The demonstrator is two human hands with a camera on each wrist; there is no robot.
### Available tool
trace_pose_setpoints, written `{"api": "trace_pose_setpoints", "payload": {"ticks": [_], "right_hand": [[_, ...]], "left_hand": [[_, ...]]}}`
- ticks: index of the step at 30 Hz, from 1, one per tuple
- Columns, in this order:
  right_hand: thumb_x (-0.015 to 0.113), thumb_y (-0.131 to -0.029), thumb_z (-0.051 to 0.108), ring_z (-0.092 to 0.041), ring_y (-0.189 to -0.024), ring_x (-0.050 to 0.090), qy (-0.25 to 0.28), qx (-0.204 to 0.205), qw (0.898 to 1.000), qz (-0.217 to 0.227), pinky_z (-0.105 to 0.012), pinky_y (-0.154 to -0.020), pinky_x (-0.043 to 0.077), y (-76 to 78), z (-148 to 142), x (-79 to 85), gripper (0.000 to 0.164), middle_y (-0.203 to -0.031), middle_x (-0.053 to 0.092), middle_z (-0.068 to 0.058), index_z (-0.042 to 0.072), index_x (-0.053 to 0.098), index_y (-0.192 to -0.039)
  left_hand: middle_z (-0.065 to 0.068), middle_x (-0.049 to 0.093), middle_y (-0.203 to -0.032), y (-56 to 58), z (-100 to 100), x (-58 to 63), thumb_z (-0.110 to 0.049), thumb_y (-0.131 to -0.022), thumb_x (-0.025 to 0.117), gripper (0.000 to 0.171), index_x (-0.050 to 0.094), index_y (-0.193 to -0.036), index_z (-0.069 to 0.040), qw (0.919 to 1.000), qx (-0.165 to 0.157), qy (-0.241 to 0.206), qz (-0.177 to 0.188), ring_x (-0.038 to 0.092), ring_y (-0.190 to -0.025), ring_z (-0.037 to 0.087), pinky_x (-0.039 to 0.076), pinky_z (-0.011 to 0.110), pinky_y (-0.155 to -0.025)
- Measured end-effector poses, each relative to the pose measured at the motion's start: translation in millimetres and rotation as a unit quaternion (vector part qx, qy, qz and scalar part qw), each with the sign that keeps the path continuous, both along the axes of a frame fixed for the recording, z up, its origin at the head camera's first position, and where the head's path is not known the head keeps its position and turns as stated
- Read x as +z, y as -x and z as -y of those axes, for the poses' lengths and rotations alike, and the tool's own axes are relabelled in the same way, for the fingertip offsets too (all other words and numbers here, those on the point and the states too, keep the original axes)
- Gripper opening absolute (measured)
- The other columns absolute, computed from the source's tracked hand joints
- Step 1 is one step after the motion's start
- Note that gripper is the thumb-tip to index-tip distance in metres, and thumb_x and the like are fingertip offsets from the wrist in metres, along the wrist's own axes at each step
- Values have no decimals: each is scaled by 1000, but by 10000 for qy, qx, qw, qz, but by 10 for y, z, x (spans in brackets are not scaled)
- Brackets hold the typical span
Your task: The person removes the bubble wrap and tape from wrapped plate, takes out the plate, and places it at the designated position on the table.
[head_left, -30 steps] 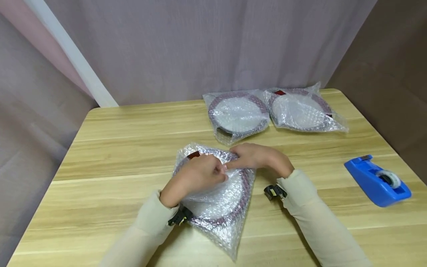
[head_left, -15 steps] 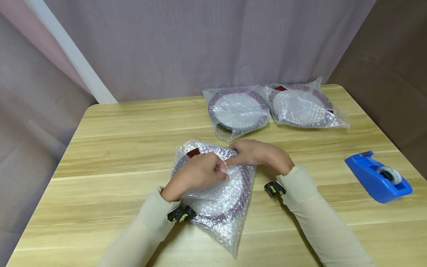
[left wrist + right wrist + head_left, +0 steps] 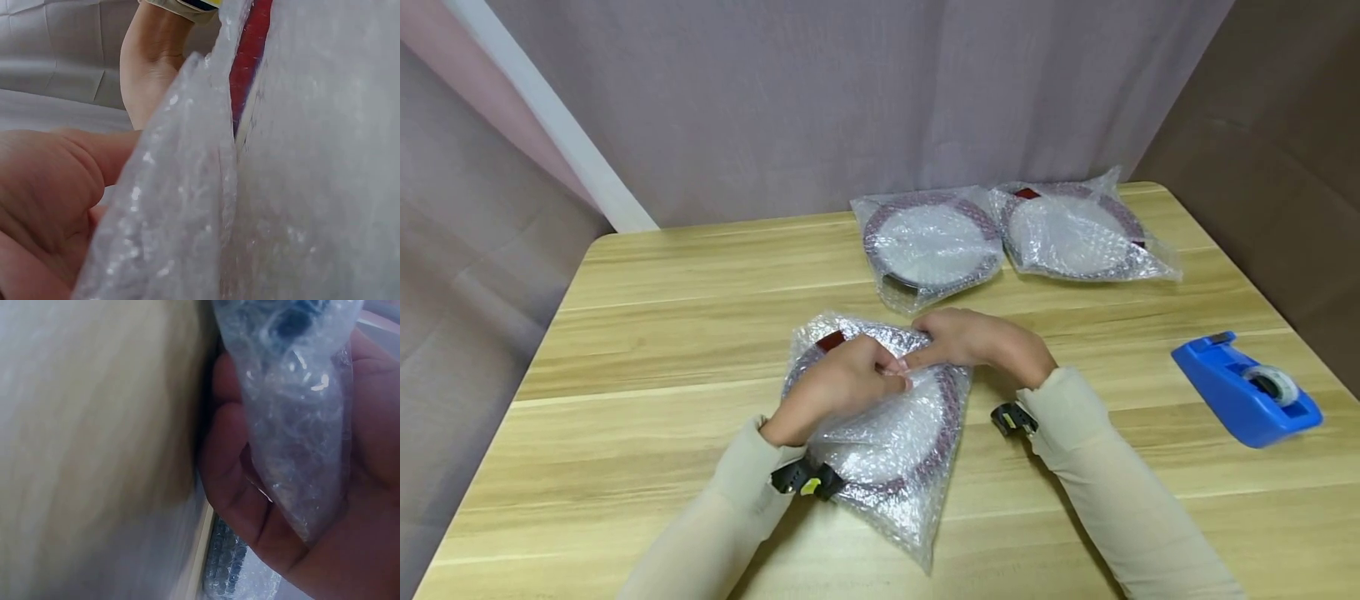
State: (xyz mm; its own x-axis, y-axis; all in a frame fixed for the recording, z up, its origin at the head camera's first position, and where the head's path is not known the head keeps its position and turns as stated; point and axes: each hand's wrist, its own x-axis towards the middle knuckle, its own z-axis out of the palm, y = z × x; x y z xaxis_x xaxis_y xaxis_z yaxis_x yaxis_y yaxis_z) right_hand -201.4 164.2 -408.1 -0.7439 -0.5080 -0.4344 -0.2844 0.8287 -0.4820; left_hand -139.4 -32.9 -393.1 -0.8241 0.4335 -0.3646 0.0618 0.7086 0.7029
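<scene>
A round, plate-like thing with a purple-red rim lies in bubble wrap [image 3: 887,454] on the wooden table. My left hand [image 3: 842,379] reaches over its upper part, fingers bent, pinching the folded layer near the middle. From the right, my right hand [image 3: 981,342] holds the upper right edge, thumb on top pointing at the left fingertips. In the right wrist view, curled fingers [image 3: 234,456] go round a corner of the wrap [image 3: 297,425]. The left wrist view shows a raised wrap flap [image 3: 169,187] hiding the left fingertips. A dark red patch [image 3: 831,341] shows at the upper left.
Two more round things in bubble wrap, one at the back middle [image 3: 932,242] and one at the back right [image 3: 1075,233], lie side by side. A blue tape dispenser [image 3: 1247,392] with a roll stands at the right. Curtains [image 3: 760,108] hang behind the table [image 3: 647,350].
Both hands stay at nearly the same place on the wrap, with the left fingers shifting slightly. The whole head view has drifted a little.
</scene>
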Motion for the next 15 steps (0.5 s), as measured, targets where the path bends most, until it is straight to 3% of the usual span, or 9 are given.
{"api": "trace_pose_setpoints", "payload": {"ticks": [5,9,12,15], "right_hand": [[68,-89,52,-25,-101,60,32,-108,9999,115,-47,-96,48,1,4,5,49,-106,65,-7,9,63,-112],[67,-90,52,-33,-121,55,48,-157,9997,186,-51,-106,41,-15,0,14,66,-131,59,-16,3,56,-132],[62,-93,54,-37,-133,47,109,-27,9999,74,-54,-112,34,-28,-22,9,73,-145,50,-20,2,48,-143],[55,-97,53,-32,-123,55,279,191,9993,-176,-52,-107,40,-26,-49,-16,56,-130,61,-14,8,59,-131]], "left_hand": [[-3,69,-106,31,11,-25,-26,-87,77,14,75,-98,-18,9994,225,-195,195,62,-82,16,52,33,-73],[-4,69,-108,56,26,-38,-24,-85,78,10,76,-93,-19,9989,231,-342,222,62,-91,16,51,33,-80],[-6,70,-96,46,24,-41,-27,-85,77,7,76,-86,-20,9989,255,-369,127,61,-86,14,50,31,-77],[-9,58,-68,26,9,-52,-32,-89,71,26,66,-68,-19,9989,355,-290,-73,53,-63,12,46,28,-60]]}}
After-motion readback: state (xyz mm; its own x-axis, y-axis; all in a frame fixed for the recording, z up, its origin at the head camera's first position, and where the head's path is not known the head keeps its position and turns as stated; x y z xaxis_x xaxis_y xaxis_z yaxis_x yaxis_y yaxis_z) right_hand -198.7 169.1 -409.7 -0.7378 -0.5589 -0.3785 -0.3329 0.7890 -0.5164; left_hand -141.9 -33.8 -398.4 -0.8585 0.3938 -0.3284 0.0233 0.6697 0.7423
